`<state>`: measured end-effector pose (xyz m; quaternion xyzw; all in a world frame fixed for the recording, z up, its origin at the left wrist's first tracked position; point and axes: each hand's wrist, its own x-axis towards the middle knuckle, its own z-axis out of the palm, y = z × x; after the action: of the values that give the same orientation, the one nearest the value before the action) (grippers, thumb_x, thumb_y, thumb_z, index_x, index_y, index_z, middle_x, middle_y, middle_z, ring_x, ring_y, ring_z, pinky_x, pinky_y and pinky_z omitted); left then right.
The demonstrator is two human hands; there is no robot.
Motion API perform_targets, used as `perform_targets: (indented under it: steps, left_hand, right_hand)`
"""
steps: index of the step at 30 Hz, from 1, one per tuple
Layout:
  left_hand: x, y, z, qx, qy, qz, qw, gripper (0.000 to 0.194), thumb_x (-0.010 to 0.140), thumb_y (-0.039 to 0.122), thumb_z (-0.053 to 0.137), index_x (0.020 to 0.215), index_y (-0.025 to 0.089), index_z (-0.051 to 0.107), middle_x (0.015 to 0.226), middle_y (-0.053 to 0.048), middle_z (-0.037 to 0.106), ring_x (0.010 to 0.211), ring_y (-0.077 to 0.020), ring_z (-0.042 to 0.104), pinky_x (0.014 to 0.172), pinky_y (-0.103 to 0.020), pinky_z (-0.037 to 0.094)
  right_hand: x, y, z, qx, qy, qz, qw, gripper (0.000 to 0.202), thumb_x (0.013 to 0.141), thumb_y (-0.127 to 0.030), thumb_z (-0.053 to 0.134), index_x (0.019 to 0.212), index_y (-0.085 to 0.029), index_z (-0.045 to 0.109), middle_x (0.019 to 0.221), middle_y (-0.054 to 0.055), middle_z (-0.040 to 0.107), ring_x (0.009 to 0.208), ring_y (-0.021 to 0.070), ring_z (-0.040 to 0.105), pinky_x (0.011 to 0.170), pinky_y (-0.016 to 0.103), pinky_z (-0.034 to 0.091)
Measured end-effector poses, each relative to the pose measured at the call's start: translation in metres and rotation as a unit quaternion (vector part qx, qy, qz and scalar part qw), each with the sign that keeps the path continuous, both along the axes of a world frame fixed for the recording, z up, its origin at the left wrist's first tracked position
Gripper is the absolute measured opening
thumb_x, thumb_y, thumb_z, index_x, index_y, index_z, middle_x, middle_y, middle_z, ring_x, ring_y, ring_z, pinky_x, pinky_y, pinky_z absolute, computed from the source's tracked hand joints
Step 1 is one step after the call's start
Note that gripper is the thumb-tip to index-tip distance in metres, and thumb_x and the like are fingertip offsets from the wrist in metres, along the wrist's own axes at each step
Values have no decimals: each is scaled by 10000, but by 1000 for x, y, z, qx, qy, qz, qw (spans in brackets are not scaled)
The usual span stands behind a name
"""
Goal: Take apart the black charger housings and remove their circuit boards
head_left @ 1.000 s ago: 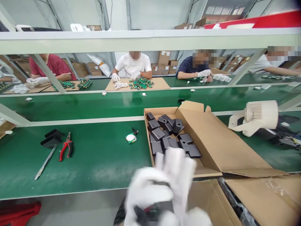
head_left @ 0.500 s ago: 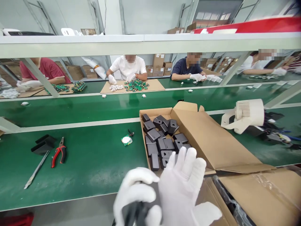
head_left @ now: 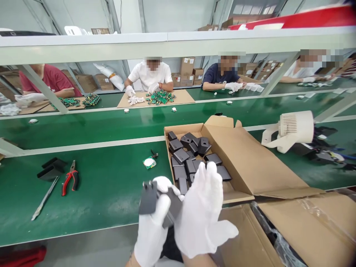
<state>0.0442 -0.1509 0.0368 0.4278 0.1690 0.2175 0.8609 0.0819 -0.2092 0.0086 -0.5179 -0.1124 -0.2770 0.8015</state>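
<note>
Raised since half a second ago, the black casing (head_left: 148, 201) sits pinched in the left grip (head_left: 152, 230), just beside the spread right grip (head_left: 200, 215), while a cardboard carton (head_left: 233, 174) of black cases (head_left: 180, 155) lies beyond both.

Right now I'm seeing the green table (head_left: 108, 204) carrying black parts (head_left: 50, 172), a slim metal tool (head_left: 46, 198) beside pliers (head_left: 72, 176), a circuit board (head_left: 149, 162), an open cardboard box (head_left: 236, 171) and a white vented device (head_left: 299, 127).

Housings (head_left: 181, 156) in carton (head_left: 247, 159); pliers (head_left: 72, 172) on bench (head_left: 111, 200), left; fan (head_left: 297, 128) right, seemingly on bench.
</note>
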Motion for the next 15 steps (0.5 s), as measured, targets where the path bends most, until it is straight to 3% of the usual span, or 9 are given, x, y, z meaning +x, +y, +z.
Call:
perform_targets:
  steps: [2,3,6,8,10,15]
  left_hand:
    - [9,5,4,-137,32,-47,989,210,798,357,724,862,202,598,896,-28,601,784,-185,637,726,-343,571]
    - [13,8,6,-199,48,-72,976,201,832,370,693,871,196,601,883,-25,603,777,-179,638,724,-341,572]
    - [25,12,8,-316,77,-137,936,223,932,390,571,899,176,623,840,-25,616,764,-167,643,719,-323,571]
    - [30,10,7,-356,73,-149,920,269,978,386,492,944,163,639,822,-26,622,731,-140,638,707,-278,562]
    - [31,7,5,-376,66,-152,912,288,998,364,455,983,149,647,801,-23,620,696,-112,626,696,-237,548]
    - [29,3,2,-353,93,-127,922,279,1002,313,458,902,142,653,807,-35,673,720,-125,657,701,-240,560]
  right_hand:
    - [7,-9,-2,38,-19,52,998,737,969,-628,48,1444,-242,460,1525,55,424,1449,314,327,1195,606,195]
    - [11,-16,-2,19,-5,95,995,733,981,-614,61,1408,-221,508,1480,68,485,1419,310,381,1193,587,218]
    - [25,-34,1,-157,80,225,958,569,1001,-564,265,1265,-225,639,1323,75,627,1269,285,549,1101,488,408]
    - [33,-40,6,-260,110,255,925,447,996,-502,384,1227,-235,658,1275,68,653,1180,255,603,1028,427,476]
    - [39,-40,12,-330,126,249,902,430,1001,-492,384,1225,-240,651,1243,60,665,1133,234,621,1003,409,488]
    - [41,-33,28,-432,118,236,862,439,1012,-471,344,1080,-242,712,1107,57,721,1016,232,660,887,383,508]
